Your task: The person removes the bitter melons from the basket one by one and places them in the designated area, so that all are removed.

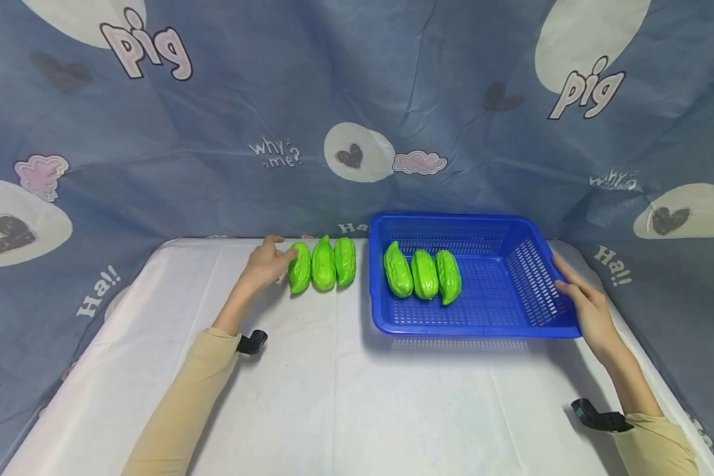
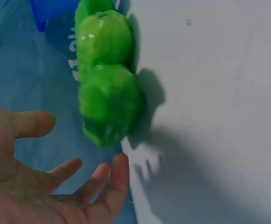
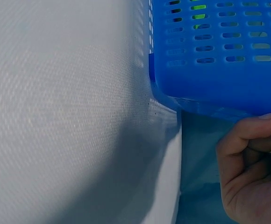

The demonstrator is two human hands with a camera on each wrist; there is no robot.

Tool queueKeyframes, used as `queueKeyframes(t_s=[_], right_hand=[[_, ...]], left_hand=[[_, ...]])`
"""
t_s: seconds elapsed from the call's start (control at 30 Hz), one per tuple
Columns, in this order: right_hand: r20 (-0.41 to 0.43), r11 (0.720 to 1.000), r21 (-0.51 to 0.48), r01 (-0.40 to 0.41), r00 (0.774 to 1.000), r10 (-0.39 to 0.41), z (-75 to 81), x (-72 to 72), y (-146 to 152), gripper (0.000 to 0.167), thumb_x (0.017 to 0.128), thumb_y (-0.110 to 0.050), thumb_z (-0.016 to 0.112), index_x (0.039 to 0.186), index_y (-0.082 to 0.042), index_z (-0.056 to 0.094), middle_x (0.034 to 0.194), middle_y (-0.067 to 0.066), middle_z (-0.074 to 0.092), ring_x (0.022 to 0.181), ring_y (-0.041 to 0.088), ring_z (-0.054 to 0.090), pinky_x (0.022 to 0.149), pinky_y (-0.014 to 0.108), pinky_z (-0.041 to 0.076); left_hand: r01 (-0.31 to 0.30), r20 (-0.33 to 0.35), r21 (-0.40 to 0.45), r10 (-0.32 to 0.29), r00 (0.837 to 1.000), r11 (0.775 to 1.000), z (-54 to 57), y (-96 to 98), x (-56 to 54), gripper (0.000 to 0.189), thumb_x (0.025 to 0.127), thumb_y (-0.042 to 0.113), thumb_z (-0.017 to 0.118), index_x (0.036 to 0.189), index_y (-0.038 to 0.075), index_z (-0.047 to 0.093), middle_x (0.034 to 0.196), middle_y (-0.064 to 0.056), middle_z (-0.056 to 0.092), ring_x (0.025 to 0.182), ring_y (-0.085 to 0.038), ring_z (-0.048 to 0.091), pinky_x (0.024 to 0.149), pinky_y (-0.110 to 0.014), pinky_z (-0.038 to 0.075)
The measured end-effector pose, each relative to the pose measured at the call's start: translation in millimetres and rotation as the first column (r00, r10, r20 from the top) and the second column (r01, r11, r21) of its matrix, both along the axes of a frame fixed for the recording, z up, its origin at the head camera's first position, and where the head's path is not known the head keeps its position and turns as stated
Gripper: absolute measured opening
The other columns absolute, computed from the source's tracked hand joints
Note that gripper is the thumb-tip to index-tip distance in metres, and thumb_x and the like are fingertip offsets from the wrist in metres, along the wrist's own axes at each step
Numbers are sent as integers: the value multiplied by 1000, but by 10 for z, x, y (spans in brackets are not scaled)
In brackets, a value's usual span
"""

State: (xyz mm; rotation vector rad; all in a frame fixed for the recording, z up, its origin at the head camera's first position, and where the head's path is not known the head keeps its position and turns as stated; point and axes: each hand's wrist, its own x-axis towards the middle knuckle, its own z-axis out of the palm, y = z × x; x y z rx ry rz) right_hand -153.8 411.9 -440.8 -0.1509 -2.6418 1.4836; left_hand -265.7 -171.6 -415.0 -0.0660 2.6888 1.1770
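Observation:
Three glossy green bitter melons lie side by side on the white tabletop at the back, left of a blue plastic basket [image 1: 482,329]. My left hand [image 1: 268,263] is beside the leftmost bitter melon [image 1: 300,270]. In the left wrist view the thumb and fingers of that hand [image 2: 56,186] are spread, with a gap between them and the nearest bitter melon [image 2: 110,107]. Three more bitter melons, among them a middle one [image 1: 424,274], lie in the left half of the basket. My right hand [image 1: 592,311] grips the basket's right rim, thumb on the rim.
A white cloth [image 1: 357,403] covers the table. Behind it and at both sides hangs a blue printed fabric [image 1: 309,79], close to the basket's back edge. Black wrist devices [image 1: 252,342] sit at both sleeve cuffs.

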Motion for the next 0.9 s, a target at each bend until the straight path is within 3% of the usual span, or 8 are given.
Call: queueKeyframes(t_s=[0.17,0.33,0.5,0.63,0.77,0.9], right_hand=[[5,1000,-7,-11,1000,11,-6,0,-2,54,116,-41,43,168,-37,29,173,-25,25,154,-12,22,125,12,15],[8,1000,-2,-15,1000,15,-6,-3,6,54,116,-41,42,168,-37,28,173,-26,25,155,-10,22,124,11,16],[6,1000,14,-15,1000,15,1,-10,16,54,116,-42,43,168,-38,29,174,-24,26,150,-14,26,115,4,20],[4,1000,14,-15,1000,15,4,-13,17,54,116,-41,42,168,-38,30,174,-23,26,150,-14,26,118,6,20],[11,1000,10,-14,1000,14,-2,-10,15,54,116,-42,42,168,-38,29,175,-22,25,155,-8,23,124,13,17],[19,1000,4,-7,1000,7,-11,-9,14,54,116,-43,42,168,-39,29,175,-22,24,156,-7,23,126,15,16]], left_hand=[[36,-73,-16,-37,997,999,130,115,49,69,113,35,47,166,-4,27,161,-37,43,151,-51,43,122,-66,43],[93,-186,-30,-97,978,995,249,335,124,62,112,29,51,164,-2,35,157,-35,46,146,-50,48,119,-66,45],[169,-263,-64,-180,948,984,362,604,210,61,111,31,56,163,4,39,156,-32,45,144,-47,49,117,-66,46],[215,-314,-90,-232,921,972,454,800,264,59,110,31,60,161,8,43,156,-30,47,145,-47,50,120,-67,43],[267,-332,-122,-293,897,956,505,953,296,57,110,33,60,160,11,45,158,-28,47,146,-48,49,120,-68,42],[293,-328,-150,-327,886,944,518,1063,315,55,111,35,60,160,14,46,158,-26,48,145,-48,50,117,-65,47]])
